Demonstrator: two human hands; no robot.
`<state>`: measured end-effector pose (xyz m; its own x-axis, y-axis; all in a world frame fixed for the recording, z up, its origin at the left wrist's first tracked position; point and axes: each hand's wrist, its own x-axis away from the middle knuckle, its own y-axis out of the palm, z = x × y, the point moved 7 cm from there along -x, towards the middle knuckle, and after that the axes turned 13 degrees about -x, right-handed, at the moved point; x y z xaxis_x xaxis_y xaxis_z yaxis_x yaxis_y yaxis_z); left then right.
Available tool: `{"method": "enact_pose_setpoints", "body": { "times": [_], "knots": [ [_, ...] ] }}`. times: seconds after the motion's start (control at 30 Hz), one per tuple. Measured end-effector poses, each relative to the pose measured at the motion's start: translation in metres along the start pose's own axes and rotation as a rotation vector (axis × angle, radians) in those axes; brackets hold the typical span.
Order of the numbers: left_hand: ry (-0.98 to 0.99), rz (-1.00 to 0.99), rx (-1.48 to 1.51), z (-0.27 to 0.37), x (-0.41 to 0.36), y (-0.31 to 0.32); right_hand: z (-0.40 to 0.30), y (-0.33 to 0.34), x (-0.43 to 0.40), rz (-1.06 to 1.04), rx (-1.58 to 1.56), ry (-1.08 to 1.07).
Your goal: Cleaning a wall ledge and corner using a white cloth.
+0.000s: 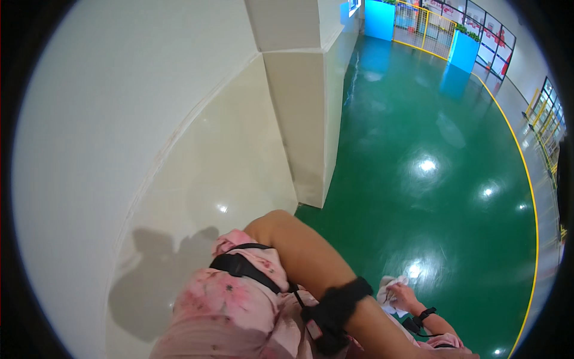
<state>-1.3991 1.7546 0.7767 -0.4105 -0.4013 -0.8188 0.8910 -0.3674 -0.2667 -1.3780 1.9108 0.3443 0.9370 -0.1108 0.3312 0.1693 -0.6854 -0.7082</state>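
My right hand (403,299) grips a crumpled white cloth (386,294) over the green floor at the lower right. A black strap with a small black box circles that wrist, below a pink sleeve. My left arm (309,251) is bent close to the camera, its elbow towards the wall. It wears a pink patterned sleeve (224,296) with a black band (244,269), and a black strap (343,305) with a small device. My left hand is out of view past the lower edge. Before me are the glossy cream lower wall (215,170) and a projecting pillar (298,116).
The glossy green floor (412,116) reflects ceiling lights. A yellow line (522,143) curves along its right side. Far off stand a yellow mesh gate (423,29), blue planters (464,51) with green plants, and black-framed glass panels (495,45). Yellow barriers (545,112) stand at far right.
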Motion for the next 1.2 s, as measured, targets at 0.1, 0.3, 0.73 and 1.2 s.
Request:
{"method": "enact_pose_setpoints", "body": {
  "times": [0.1, 0.3, 0.73, 1.2],
  "knots": [
    [-0.022, -0.042, -0.045, 0.005, 0.012, -0.030, -0.012, -0.034, -0.003, 0.361, -0.125, 0.086],
    [-0.044, -0.120, -0.093, 0.009, 0.022, -0.028, 0.007, -0.004, 0.015, 0.164, -0.045, 0.113],
    [-0.096, -0.159, -0.122, -0.011, 0.015, -0.016, 0.001, -0.011, 0.000, 0.227, -0.124, 0.157],
    [-0.157, -0.156, -0.117, -0.020, 0.016, -0.016, 0.044, -0.001, 0.039, 0.308, -0.165, 0.171]
  ]
}}
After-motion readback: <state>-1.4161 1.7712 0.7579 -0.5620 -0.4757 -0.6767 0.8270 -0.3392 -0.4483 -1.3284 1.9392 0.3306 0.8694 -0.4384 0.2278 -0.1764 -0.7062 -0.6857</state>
